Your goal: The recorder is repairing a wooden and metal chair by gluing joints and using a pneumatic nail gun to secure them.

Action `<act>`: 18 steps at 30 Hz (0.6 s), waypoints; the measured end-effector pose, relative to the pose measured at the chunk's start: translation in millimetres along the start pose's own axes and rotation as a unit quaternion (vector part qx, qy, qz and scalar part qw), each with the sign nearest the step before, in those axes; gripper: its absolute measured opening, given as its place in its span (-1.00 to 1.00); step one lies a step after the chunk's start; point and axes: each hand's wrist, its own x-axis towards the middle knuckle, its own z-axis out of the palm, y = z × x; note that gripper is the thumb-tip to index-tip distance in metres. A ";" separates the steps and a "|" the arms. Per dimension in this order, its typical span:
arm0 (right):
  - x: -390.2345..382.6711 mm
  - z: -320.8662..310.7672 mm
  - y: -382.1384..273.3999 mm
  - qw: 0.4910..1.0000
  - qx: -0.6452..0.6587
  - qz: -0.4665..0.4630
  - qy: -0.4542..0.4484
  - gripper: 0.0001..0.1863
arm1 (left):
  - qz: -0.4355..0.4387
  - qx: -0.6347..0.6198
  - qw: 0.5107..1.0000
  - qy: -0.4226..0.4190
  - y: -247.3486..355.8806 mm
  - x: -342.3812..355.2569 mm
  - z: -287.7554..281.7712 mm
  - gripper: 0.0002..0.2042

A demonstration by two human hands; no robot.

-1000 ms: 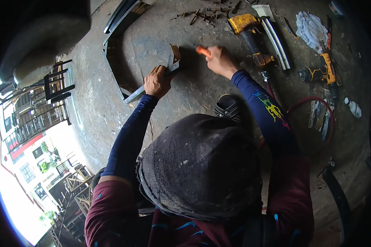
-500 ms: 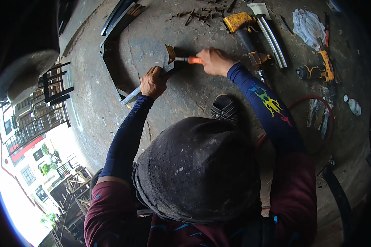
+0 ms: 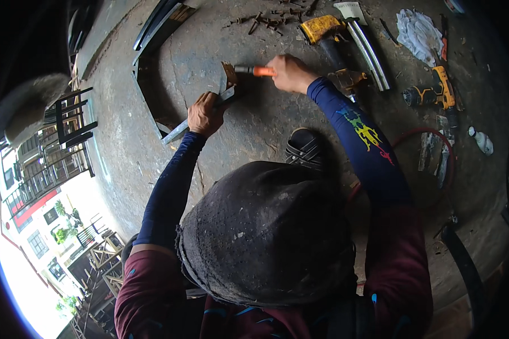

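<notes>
My left hand [image 3: 205,115] is closed around a flat grey metal bar [image 3: 177,131], part of an angular metal frame [image 3: 148,93] lying on the floor. At the bar's far end, just beyond my left fingers, stands a short brownish piece [image 3: 229,72]. My right hand [image 3: 292,74] grips a hand tool with an orange and dark handle [image 3: 262,71]. Its dark front part points left, close to the brownish piece. Whether it touches that piece I cannot tell, and the tool's exact kind is unclear.
Right of my right hand lie a yellow-black power tool [image 3: 322,29], a shiny metal tube [image 3: 369,55] and a yellow cordless drill [image 3: 435,93]. Several bolts [image 3: 271,22] are scattered at the far side. A white cloth [image 3: 418,33], a red hose [image 3: 421,133] and a white bottle [image 3: 481,140] lie rightward.
My right hand and the orange-handled tool have moved slightly farther away from me, and the tool's front has risen along the brownish piece. My left hand keeps its hold on the bar.
</notes>
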 end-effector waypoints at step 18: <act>-5.5 -1.7 -0.9 0.996 -0.004 0.029 -0.084 -0.79 | 0.006 -0.003 1.000 -0.015 0.9 -1.3 -4.4 -0.74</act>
